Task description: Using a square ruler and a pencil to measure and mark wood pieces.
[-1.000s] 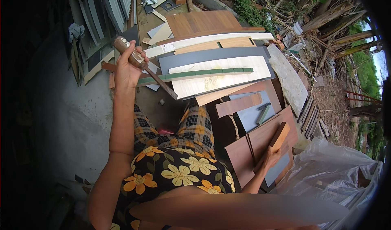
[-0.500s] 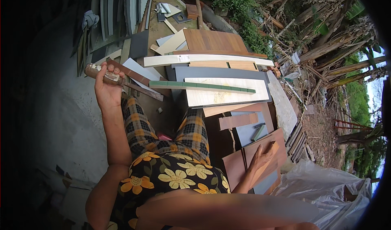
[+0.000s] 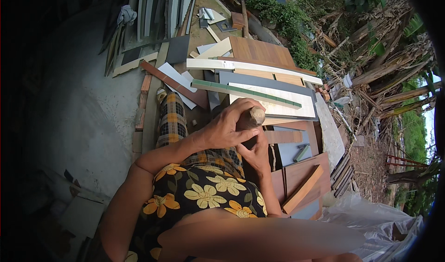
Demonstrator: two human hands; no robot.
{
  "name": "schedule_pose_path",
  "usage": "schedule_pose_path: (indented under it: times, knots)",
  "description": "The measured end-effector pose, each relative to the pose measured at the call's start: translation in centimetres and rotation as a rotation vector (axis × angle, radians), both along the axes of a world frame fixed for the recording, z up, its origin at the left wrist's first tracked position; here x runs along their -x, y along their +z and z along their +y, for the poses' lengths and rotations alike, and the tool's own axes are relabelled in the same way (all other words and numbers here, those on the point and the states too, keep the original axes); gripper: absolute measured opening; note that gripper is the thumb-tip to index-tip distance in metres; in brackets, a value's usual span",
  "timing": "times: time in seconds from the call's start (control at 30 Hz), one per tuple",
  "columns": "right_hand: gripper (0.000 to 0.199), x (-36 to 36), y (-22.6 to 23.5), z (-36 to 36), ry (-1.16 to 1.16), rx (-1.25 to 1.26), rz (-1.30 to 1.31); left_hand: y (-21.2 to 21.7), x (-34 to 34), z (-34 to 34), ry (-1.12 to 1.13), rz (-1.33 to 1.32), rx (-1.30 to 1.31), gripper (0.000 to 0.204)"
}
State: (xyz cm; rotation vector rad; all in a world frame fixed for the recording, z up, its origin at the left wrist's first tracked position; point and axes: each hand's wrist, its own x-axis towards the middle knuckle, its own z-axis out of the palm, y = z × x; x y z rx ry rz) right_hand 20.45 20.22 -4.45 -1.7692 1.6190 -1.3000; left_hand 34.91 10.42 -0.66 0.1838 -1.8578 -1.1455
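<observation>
My left hand (image 3: 228,125) is closed around the thick, worn handle of a tool (image 3: 257,116), whose pale, rounded butt end faces up at me. The rest of the tool is hidden beneath the hands. Just below it, my right hand (image 3: 256,154) is raised with bent fingers, close against the left one. What its fingers grip, if anything, cannot be made out. A brown wooden bar (image 3: 302,189) lies slanted on a reddish-brown board (image 3: 320,167) beside my right forearm.
Ahead lie stacked boards, with a long green-edged strip (image 3: 245,93) over a pale panel (image 3: 278,105). A small green block (image 3: 301,152) sits on a grey-blue panel (image 3: 287,157). Clear plastic sheeting (image 3: 371,220) is at right. Long panels (image 3: 155,11) lean at far left.
My left hand has swung the tool from the far left to the middle. My right hand has left the wooden bar and come up beside it. The view has shifted slightly.
</observation>
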Motion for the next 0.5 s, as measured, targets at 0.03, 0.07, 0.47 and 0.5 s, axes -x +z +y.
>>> schedule_pose_path:
  times: [0.03, 0.07, 0.47, 0.5]
  knots:
    - [0.059, 0.0, -0.7, -0.2, 0.02, -0.043, -0.037, -0.4, 0.8, 0.2, -0.012, -0.025, 0.096, 0.031]
    - [0.056, 0.1, -1.5, -0.2, 0.027, -0.088, -0.075, -0.7, 1.6, 0.6, -0.037, -0.049, 0.19, 0.033]
    - [0.029, 0.2, -0.6, 1.2, -0.266, 0.2, 0.198, -2.1, 1.0, 1.0, -0.063, -0.02, 0.298, 0.043]
    - [0.025, 0.0, -0.1, 1.2, -0.297, 0.242, 0.107, -2.3, 0.7, 0.8, -0.068, -0.017, 0.299, 0.043]
